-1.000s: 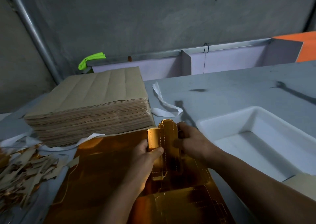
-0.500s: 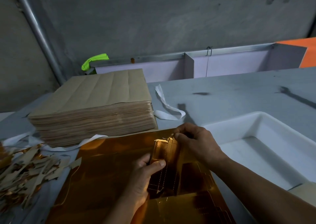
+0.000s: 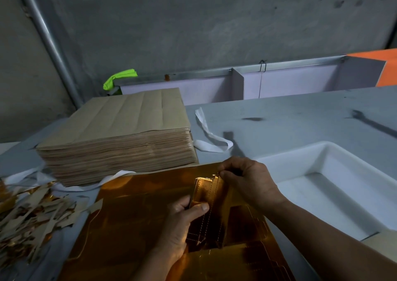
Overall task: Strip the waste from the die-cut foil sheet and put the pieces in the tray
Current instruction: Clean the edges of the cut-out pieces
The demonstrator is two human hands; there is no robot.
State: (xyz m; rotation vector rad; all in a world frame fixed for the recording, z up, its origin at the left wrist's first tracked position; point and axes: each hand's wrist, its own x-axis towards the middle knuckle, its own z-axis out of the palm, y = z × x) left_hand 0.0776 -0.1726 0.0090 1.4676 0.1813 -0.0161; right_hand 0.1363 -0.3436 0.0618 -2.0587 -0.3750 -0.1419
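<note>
Left hand (image 3: 184, 218) pinches foil piece (image 3: 204, 195) over foil sheet (image 3: 133, 216) at tabletop's near edge; right hand (image 3: 247, 179) pinches its top corner. Tray (image 3: 335, 152) at right edge shows no pieces. Scrap (image 3: 30, 214) heaped left. Judged early: much sheet left.

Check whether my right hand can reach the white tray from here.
Probably yes: the white tray sits just right of the right hand with nothing between, though that hand pinches the foil piece.
</note>
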